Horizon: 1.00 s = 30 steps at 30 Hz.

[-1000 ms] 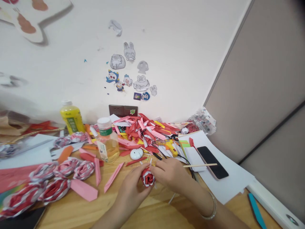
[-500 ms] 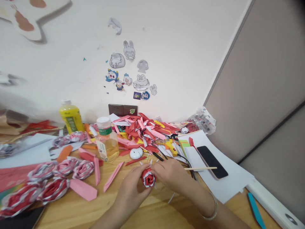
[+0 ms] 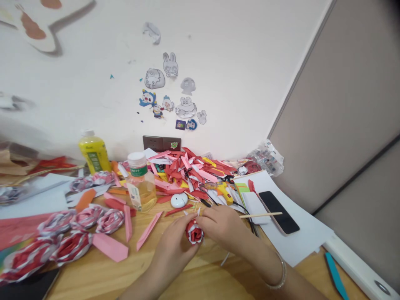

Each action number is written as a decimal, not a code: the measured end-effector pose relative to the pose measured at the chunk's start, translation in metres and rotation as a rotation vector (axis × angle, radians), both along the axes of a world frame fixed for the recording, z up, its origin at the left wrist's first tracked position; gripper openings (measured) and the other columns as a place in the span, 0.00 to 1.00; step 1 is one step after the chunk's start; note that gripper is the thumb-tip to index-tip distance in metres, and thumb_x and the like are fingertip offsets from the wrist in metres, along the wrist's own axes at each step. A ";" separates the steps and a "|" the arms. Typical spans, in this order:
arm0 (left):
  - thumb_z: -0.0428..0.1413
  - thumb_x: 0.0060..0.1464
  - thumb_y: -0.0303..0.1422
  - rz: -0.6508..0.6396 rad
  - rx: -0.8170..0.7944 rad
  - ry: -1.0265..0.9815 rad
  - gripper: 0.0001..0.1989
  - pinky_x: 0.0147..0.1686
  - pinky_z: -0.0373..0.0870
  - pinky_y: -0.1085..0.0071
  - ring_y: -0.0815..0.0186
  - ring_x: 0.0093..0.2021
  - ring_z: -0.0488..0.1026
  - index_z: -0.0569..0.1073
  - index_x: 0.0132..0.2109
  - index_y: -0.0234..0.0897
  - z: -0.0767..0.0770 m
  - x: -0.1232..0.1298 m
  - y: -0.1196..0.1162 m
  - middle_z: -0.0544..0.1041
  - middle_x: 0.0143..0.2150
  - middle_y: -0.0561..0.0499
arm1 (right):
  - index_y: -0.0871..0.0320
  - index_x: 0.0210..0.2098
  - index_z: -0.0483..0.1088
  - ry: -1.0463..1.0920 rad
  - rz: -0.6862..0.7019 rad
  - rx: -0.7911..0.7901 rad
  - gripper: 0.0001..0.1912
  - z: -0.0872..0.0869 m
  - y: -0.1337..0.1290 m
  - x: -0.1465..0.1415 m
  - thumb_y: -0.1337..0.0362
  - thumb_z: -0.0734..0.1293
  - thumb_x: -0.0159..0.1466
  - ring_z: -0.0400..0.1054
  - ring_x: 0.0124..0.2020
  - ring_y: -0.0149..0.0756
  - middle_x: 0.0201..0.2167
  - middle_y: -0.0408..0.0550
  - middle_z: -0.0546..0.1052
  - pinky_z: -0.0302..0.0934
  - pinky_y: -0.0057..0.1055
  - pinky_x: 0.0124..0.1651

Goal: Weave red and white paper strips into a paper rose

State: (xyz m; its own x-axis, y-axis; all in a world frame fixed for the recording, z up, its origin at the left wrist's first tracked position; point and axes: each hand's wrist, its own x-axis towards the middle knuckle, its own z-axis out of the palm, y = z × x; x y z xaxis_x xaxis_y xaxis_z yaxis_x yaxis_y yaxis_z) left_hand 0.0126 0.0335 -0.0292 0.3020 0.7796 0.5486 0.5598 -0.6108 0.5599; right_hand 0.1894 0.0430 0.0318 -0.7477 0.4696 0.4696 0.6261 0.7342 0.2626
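My left hand [image 3: 175, 238] is curled round a small red and white folded-paper rose [image 3: 195, 234], its spiral face turned toward me. My right hand [image 3: 218, 225] is closed against the flower's upper right side, fingertips touching its edge. From behind that hand a thin wooden stick [image 3: 262, 215] juts out to the right, over the phone; its other end is hidden by the fingers. Just beyond the hands lie a white earphone case [image 3: 179, 201] and a loose pink paper strip [image 3: 149, 231].
Finished-looking twisted paper flowers [image 3: 71, 248] lie at left. A jar [image 3: 142, 191] and a yellow bottle [image 3: 93, 152] stand behind. Folded strips [image 3: 190, 171] are heaped by the wall, near a yellow glue gun [image 3: 225, 192]. A phone [image 3: 279, 212] rests on white paper [image 3: 308, 237].
The stick has shifted slightly left, along with a small motion of my right hand. My left hand keeps its hold on the paper rose.
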 end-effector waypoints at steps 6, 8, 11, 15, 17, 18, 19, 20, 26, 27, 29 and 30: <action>0.57 0.46 0.28 -0.013 0.011 0.019 0.25 0.46 0.70 0.60 0.56 0.48 0.72 0.62 0.53 0.39 0.001 0.000 -0.001 0.75 0.49 0.43 | 0.58 0.31 0.63 -0.036 0.017 0.038 0.06 -0.003 -0.001 0.001 0.70 0.59 0.64 0.61 0.24 0.31 0.25 0.42 0.69 0.46 0.29 0.24; 0.57 0.46 0.28 -0.012 0.011 0.018 0.25 0.46 0.70 0.60 0.56 0.48 0.72 0.62 0.53 0.38 0.001 0.000 -0.001 0.75 0.49 0.43 | 0.59 0.31 0.63 -0.049 0.020 0.048 0.05 -0.004 -0.001 0.001 0.71 0.58 0.64 0.61 0.23 0.31 0.25 0.42 0.69 0.46 0.29 0.24; 0.57 0.46 0.28 -0.008 0.009 0.011 0.25 0.45 0.71 0.60 0.56 0.47 0.73 0.63 0.52 0.38 0.000 0.000 -0.001 0.75 0.48 0.43 | 0.59 0.33 0.63 -0.058 0.040 0.054 0.05 -0.004 -0.001 0.002 0.72 0.58 0.64 0.61 0.23 0.31 0.25 0.43 0.69 0.46 0.28 0.23; 0.57 0.44 0.27 -0.003 0.002 -0.007 0.25 0.45 0.71 0.60 0.55 0.47 0.73 0.64 0.52 0.38 0.001 0.001 0.000 0.75 0.48 0.44 | 0.59 0.34 0.64 -0.023 -0.012 0.010 0.03 -0.003 -0.001 0.000 0.69 0.59 0.64 0.63 0.25 0.31 0.25 0.43 0.70 0.47 0.28 0.24; 0.57 0.44 0.27 -0.001 -0.003 -0.003 0.25 0.44 0.71 0.61 0.55 0.47 0.73 0.64 0.52 0.38 0.002 0.001 0.000 0.76 0.48 0.44 | 0.58 0.36 0.64 0.004 -0.050 -0.006 0.03 -0.002 -0.002 -0.001 0.68 0.59 0.64 0.63 0.26 0.32 0.26 0.43 0.70 0.48 0.28 0.25; 0.57 0.44 0.27 0.000 -0.002 0.004 0.25 0.44 0.71 0.61 0.55 0.46 0.73 0.64 0.52 0.38 0.002 0.001 0.001 0.76 0.48 0.44 | 0.58 0.36 0.64 0.017 -0.061 -0.007 0.03 -0.001 -0.002 -0.001 0.68 0.59 0.64 0.63 0.26 0.32 0.26 0.43 0.70 0.49 0.28 0.26; 0.57 0.44 0.26 0.001 0.001 0.013 0.25 0.43 0.71 0.61 0.55 0.46 0.73 0.64 0.52 0.38 0.002 0.001 0.001 0.76 0.47 0.44 | 0.58 0.36 0.64 0.030 -0.066 -0.005 0.04 0.000 -0.003 -0.002 0.67 0.59 0.64 0.64 0.27 0.32 0.26 0.44 0.70 0.49 0.28 0.26; 0.57 0.44 0.26 0.003 0.006 0.021 0.26 0.43 0.71 0.60 0.55 0.46 0.73 0.63 0.52 0.39 0.002 0.001 0.001 0.76 0.47 0.43 | 0.59 0.36 0.65 0.039 -0.067 -0.002 0.04 0.001 -0.003 -0.002 0.67 0.59 0.65 0.64 0.27 0.32 0.26 0.44 0.70 0.50 0.27 0.27; 0.56 0.44 0.26 0.007 0.084 0.079 0.25 0.43 0.71 0.59 0.54 0.46 0.74 0.62 0.52 0.38 0.004 0.000 0.001 0.76 0.47 0.42 | 0.60 0.34 0.65 0.039 -0.073 0.033 0.07 0.001 -0.007 -0.003 0.65 0.58 0.65 0.62 0.26 0.33 0.25 0.46 0.69 0.49 0.29 0.26; 0.56 0.44 0.26 0.009 0.093 0.089 0.25 0.43 0.71 0.59 0.54 0.45 0.74 0.62 0.52 0.38 0.004 0.000 0.001 0.76 0.47 0.41 | 0.60 0.34 0.66 0.039 -0.074 0.038 0.06 0.000 -0.007 -0.003 0.66 0.58 0.65 0.62 0.26 0.34 0.25 0.46 0.70 0.48 0.29 0.26; 0.56 0.44 0.26 0.015 0.105 0.103 0.25 0.42 0.71 0.60 0.54 0.45 0.74 0.62 0.52 0.37 0.005 0.000 0.001 0.76 0.46 0.41 | 0.59 0.34 0.66 0.035 -0.071 0.044 0.05 -0.001 -0.007 -0.003 0.67 0.59 0.65 0.62 0.26 0.34 0.26 0.45 0.70 0.48 0.30 0.26; 0.56 0.44 0.26 0.018 0.109 0.106 0.25 0.42 0.71 0.60 0.54 0.45 0.74 0.62 0.52 0.37 0.006 0.000 0.001 0.76 0.46 0.41 | 0.59 0.33 0.65 0.032 -0.067 0.047 0.06 -0.002 -0.007 -0.003 0.68 0.59 0.64 0.61 0.25 0.34 0.25 0.45 0.70 0.48 0.30 0.26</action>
State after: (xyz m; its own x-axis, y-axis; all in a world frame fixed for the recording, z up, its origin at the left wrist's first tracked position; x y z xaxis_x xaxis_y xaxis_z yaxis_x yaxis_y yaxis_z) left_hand 0.0125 0.0347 -0.0235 0.3491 0.7228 0.5965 0.6235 -0.6543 0.4280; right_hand 0.1861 0.0361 0.0303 -0.6992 0.4949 0.5159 0.6823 0.6774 0.2749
